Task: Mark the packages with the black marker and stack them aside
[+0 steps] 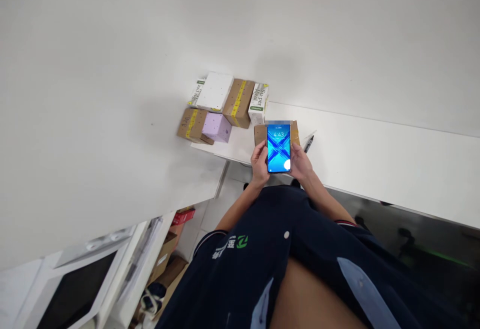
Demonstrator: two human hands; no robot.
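A smartphone (279,151) with a lit blue screen showing 4:43 is held upright between my two hands. My left hand (260,164) grips its left edge, fingers curled behind it. On the other edge my right hand (300,161) is closed around the phone. Behind the phone a brown cardboard box (260,134) lies on the white table (352,144), mostly hidden by the phone and hands. A black marker pen (309,144) rests on the table just right of my right hand.
At the table's left end stand a taped brown box (239,103), another brown box (191,125), a lilac box (216,127), a white box (215,90) and a "Super Meal" carton (258,103). White walls enclose the table. A microwave (82,289) and shelves are at lower left.
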